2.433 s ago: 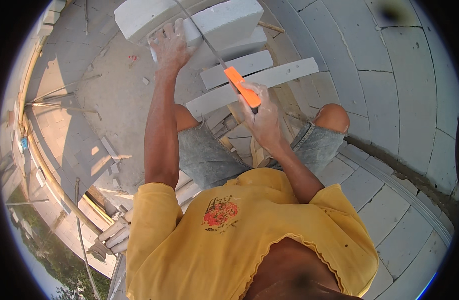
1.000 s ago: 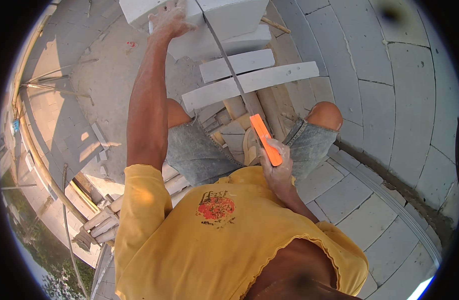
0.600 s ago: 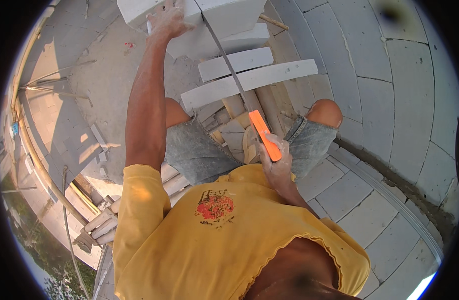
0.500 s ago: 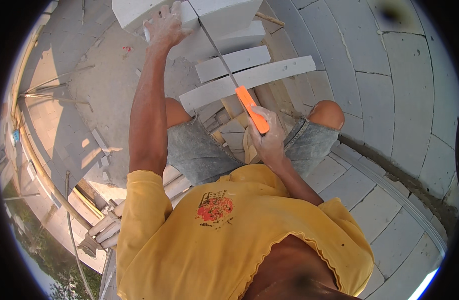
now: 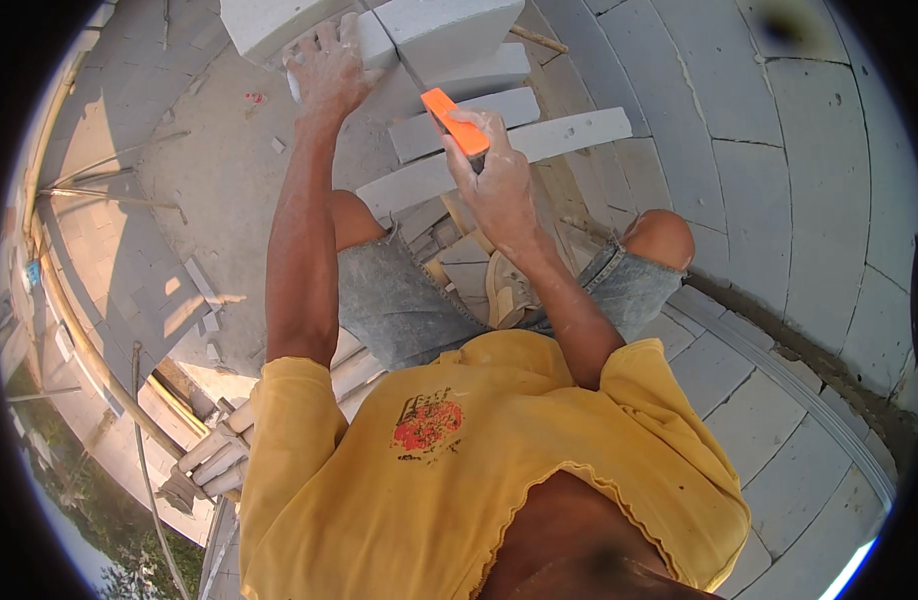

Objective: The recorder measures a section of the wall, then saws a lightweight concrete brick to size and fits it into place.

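Note:
A hand saw with an orange handle (image 5: 457, 122) is gripped by my right hand (image 5: 500, 190), its fingers wrapped round the handle. Its blade runs up into a dark slit in a white-grey lightweight block (image 5: 454, 28); the far end of the blade is hidden in the cut. Dusty and spread, my left hand (image 5: 329, 68) presses on the block's near edge, left of the slit, holding nothing. Below the block lie a short slab (image 5: 519, 105) and a long block strip (image 5: 579, 133).
On the right rises a wall of large grey blocks (image 5: 749, 100). Bamboo poles (image 5: 99, 365) run along the left side. Small block offcuts (image 5: 201, 280) lie on the grey floor at left. My shoe (image 5: 509, 290) is below, between my knees.
My right hand has pushed the saw forward and up to the left, so less blade shows outside the block. My left hand stays on the block.

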The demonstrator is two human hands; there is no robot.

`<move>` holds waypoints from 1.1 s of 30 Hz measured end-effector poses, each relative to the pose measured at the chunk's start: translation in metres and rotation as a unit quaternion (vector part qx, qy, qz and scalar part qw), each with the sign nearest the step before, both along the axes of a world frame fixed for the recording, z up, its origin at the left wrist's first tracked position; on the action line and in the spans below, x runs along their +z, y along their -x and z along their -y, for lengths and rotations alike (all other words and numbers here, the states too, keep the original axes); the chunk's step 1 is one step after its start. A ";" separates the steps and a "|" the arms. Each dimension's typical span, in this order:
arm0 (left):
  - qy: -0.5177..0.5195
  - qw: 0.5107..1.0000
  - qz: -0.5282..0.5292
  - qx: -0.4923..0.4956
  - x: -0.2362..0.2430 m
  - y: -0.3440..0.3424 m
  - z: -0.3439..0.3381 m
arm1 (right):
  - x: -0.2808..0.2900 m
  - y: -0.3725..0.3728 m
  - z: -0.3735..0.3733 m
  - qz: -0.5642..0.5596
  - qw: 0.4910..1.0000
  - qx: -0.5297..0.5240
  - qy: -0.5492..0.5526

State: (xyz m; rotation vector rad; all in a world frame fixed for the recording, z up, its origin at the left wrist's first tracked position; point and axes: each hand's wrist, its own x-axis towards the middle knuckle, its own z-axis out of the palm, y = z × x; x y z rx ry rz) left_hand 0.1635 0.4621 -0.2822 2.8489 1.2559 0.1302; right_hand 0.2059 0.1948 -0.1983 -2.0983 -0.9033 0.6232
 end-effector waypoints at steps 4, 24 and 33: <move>0.035 0.999 -0.035 0.005 0.009 0.016 0.001 | 0.014 0.031 0.082 0.053 0.995 0.017 -0.078; -0.038 0.999 0.007 -0.022 -0.010 0.011 0.004 | -0.016 0.004 0.034 0.033 0.997 0.019 -0.071; -0.017 1.000 0.002 -0.008 -0.010 0.006 -0.003 | -0.033 0.003 0.040 0.085 0.992 0.023 -0.091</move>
